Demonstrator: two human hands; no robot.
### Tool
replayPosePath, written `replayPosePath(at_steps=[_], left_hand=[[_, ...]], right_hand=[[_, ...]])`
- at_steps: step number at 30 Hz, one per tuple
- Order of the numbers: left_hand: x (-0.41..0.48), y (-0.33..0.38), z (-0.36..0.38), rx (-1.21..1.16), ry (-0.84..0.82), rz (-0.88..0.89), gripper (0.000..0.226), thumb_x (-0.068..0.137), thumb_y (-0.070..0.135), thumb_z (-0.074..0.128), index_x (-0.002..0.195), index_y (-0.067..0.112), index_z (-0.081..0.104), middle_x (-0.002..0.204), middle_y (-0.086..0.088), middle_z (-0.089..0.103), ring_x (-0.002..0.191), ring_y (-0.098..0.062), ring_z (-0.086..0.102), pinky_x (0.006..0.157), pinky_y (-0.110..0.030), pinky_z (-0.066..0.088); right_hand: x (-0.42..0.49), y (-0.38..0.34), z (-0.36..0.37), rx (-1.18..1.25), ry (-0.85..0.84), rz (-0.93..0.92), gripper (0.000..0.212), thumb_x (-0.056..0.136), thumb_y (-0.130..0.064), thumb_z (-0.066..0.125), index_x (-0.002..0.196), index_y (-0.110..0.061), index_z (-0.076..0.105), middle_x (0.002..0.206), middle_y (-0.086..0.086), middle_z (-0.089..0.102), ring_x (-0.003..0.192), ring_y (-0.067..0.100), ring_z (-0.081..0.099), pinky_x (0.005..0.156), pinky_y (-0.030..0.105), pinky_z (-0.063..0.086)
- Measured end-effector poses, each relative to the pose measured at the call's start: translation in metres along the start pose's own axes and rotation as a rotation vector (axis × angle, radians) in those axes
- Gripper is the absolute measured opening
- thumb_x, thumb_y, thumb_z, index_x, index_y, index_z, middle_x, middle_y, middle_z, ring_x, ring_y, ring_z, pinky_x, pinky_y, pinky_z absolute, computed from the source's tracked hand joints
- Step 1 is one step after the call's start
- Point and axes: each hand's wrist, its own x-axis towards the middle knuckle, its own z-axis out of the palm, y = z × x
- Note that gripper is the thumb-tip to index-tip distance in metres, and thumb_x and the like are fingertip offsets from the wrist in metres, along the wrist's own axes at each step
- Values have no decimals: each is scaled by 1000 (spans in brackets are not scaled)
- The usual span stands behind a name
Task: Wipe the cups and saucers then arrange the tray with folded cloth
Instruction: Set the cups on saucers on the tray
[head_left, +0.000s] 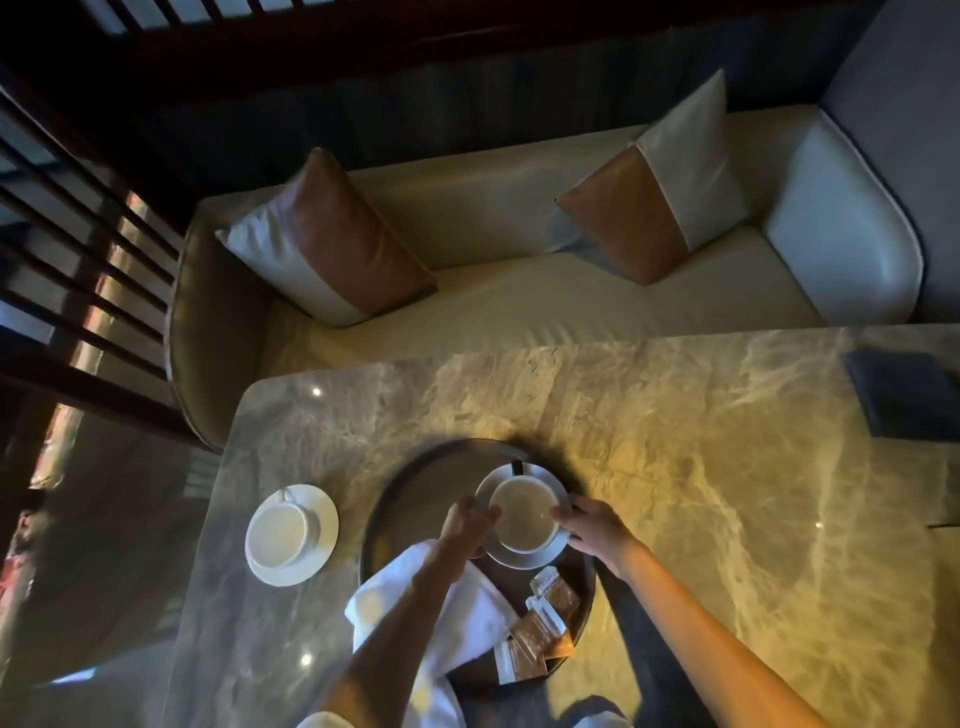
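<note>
A round dark tray (415, 478) lies on the marble table (675, 441). On its far right part stands a white cup (523, 514) on a white saucer (535, 475). My left hand (467, 525) grips the cup and saucer at their left edge. My right hand (597, 530) holds the saucer's right edge. A white cloth (457, 618) drapes under my left forearm over the tray's near left side. A second white cup (283, 527) on its saucer (322, 512) sits on the table, left of the tray.
Several sachets (545, 618) lie on the tray's near right part. A dark folded item (904, 395) rests at the table's far right. Behind the table is a cream sofa (519, 208) with two cushions. Dark wooden slats stand at left.
</note>
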Motion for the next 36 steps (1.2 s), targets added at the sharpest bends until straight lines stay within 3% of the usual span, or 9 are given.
replayPosePath(at_steps=[4,7,9,11,15,18,24,30,36], left_hand=[[1,-6,2,-86,27,25,15,90,23,68,102,16,62,96,-9,65,84,-21,63,72,-42,54],[0,-11,2,-88,54,90,19,89,22,71,103,11,67,91,-9,68,78,-19,64,58,-29,49],[2,-12,2,-87,78,125,11,89,21,70,98,14,69,92,-12,70,79,-19,65,62,-28,50],[5,-12,0,-108,77,154,18,89,18,69,104,7,70,99,-20,71,85,-23,65,70,-34,50],[10,-15,-3,-124,50,166,34,91,19,67,120,1,63,110,-21,69,97,-29,67,76,-34,52],[11,-19,-4,-129,23,166,35,92,20,66,121,2,63,112,-21,69,103,-34,67,79,-37,54],[12,-21,-7,-165,-9,209,30,91,21,68,115,4,67,106,-18,72,97,-31,69,75,-34,57],[11,-23,-9,-163,-25,254,24,90,23,70,111,12,71,100,-8,75,89,-20,72,68,-25,57],[12,-25,-13,-169,-73,241,26,92,16,66,116,8,68,107,-16,72,95,-24,69,77,-35,55]], right_hand=[[4,6,-4,57,-9,-22,32,90,-14,68,121,-9,63,121,17,66,107,24,63,101,40,48],[5,7,-3,78,1,-43,38,88,-15,70,125,-9,63,121,15,67,104,22,64,86,31,51],[5,8,-1,74,9,-59,38,88,-18,71,124,-11,63,118,12,69,103,21,64,80,28,50],[5,9,0,41,15,-98,38,87,-22,72,124,-14,65,113,8,71,101,19,65,73,24,50],[6,10,3,1,27,-164,41,87,-20,72,125,-7,65,115,12,71,112,28,65,98,42,52],[5,12,6,0,30,-180,40,88,-18,70,126,-7,64,117,13,71,114,29,64,104,46,48],[1,15,6,46,77,-158,38,87,-20,72,123,-12,67,115,9,72,112,25,65,104,41,49],[0,21,7,114,102,-118,33,84,-21,75,117,-16,70,102,-1,74,101,18,66,88,30,51],[2,26,9,154,87,-132,31,81,-18,78,112,-15,72,110,4,75,107,20,68,98,34,52]])
